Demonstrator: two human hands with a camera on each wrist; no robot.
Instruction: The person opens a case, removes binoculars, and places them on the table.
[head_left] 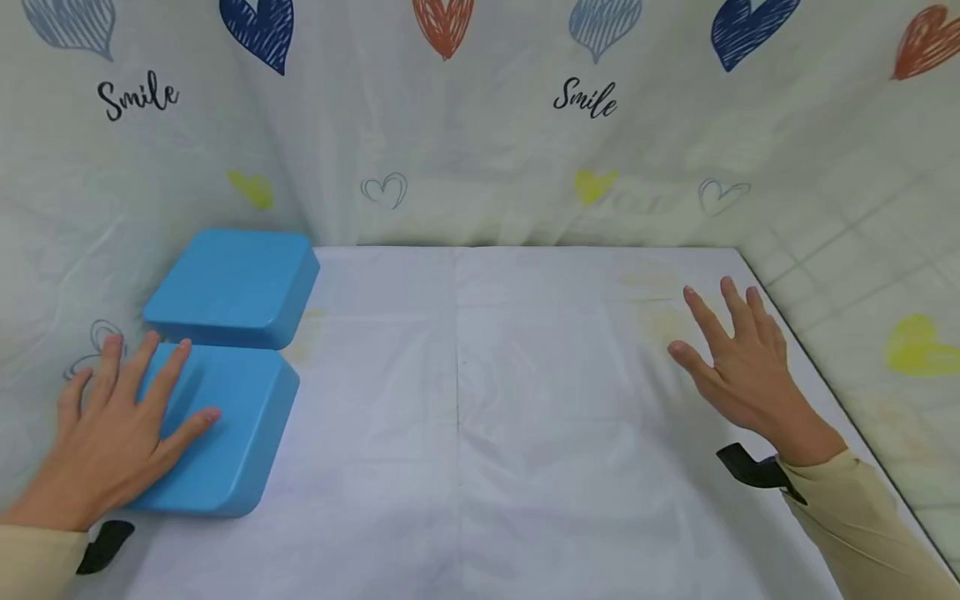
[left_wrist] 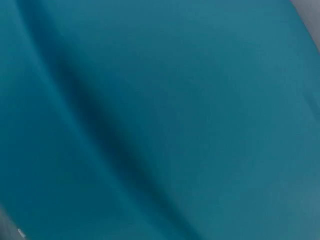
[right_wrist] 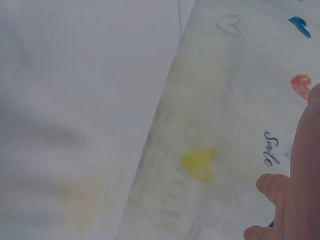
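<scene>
Two blue rounded box-like blocks stand at the left of the white table, one behind the other. My left hand (head_left: 120, 425) is spread over the left part of the near blue block (head_left: 232, 417), fingers straight, thumb over its top. The far blue block (head_left: 232, 279) lies just beyond the fingertips. A smooth blue surface (left_wrist: 210, 115) with a dark curved band fills most of the left wrist view. Over the right side of the table my right hand (head_left: 742, 367) hovers, fingers spread and nothing in it. Part of this right hand (right_wrist: 302, 175) shows in the right wrist view.
The white table (head_left: 525, 400) has a creased cover and faint yellowish stains. A pale curtain (head_left: 480, 125) printed with hearts and "Smile" hangs behind it and along both sides. Black straps (head_left: 750, 468) sit at the wrists, by the beige sleeves (head_left: 862, 517).
</scene>
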